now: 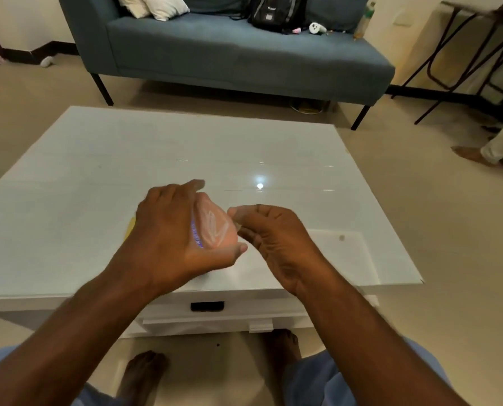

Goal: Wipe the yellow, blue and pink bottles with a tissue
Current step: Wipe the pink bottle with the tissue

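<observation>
A: Where is the pink bottle (213, 224)?

B: In the left hand (171, 230), held above the near part of the white worktop (103, 159). The fingers curl over its far side and the thumb comes round under its near end. The bottle is blurred, so I can only make out a pale pink body with a thin purple stripe along the edge next to the palm.

A: And the right hand (273, 238)?

B: Just beside the bottle, on its right. The fingers are curled in and the fingertips pinch something small and pale against the bottle's side. It could be the tissue, but it is too blurred for me to say.

A: Any other bottles?

B: A sliver of yellow (131, 227) shows on the worktop behind the left hand, mostly hidden. I cannot tell what it is. No blue one is visible to me.

A: What else is there?

B: A flat, clear sheet (346, 253) lies on the worktop's near right corner. A drawer with a dark handle slot (207, 306) sits in the front below. Beyond the worktop stands a blue-grey sofa (244, 54) with a black backpack (276, 10) and pale cushions (156, 5) on it.
</observation>
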Action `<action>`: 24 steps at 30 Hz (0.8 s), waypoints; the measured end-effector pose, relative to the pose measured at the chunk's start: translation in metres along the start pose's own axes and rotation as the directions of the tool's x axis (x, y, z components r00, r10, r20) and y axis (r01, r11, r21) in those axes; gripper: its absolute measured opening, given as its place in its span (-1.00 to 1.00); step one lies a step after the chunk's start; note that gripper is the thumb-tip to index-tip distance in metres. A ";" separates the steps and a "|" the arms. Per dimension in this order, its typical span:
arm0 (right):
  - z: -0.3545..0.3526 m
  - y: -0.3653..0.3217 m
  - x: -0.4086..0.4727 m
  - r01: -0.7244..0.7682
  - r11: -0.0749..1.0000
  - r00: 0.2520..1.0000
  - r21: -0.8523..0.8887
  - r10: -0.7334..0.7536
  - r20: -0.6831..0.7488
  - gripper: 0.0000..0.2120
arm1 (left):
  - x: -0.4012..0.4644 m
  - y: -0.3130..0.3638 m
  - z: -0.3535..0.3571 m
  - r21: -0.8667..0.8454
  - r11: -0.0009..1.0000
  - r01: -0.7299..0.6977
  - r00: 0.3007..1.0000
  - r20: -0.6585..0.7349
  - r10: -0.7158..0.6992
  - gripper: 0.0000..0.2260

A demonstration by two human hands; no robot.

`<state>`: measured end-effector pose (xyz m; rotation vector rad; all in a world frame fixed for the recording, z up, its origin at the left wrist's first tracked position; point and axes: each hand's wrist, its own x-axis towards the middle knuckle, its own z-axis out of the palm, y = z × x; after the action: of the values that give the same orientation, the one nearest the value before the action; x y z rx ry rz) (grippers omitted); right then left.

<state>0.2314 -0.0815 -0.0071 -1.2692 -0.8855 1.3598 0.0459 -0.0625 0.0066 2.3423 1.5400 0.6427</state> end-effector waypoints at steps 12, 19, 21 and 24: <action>0.005 0.008 -0.003 0.035 0.978 0.999 -0.204 -0.027 0.043 -0.80 | -0.006 -0.017 0.024 -0.377 0.923 0.078 0.995 0.084 -0.050 -0.03; 0.009 0.008 -0.002 0.105 0.938 0.994 -0.331 -0.093 0.051 -0.78 | -0.006 -0.016 0.021 -0.461 0.879 0.120 0.993 0.045 -0.112 -0.15; 0.012 0.008 -0.006 0.157 0.939 0.988 -0.307 -0.145 0.063 -0.70 | -0.005 -0.015 0.020 -0.489 0.860 0.145 0.988 0.026 -0.152 -0.21; 0.014 0.007 -0.009 0.200 0.951 0.980 -0.237 -0.197 0.037 -0.63 | -0.005 -0.014 0.014 -0.517 0.847 0.123 0.991 0.012 -0.137 -0.29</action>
<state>0.2159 -0.0898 -0.0095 -1.3141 -1.1823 1.1277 0.0401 -0.0612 -0.0123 1.8154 1.3118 0.9224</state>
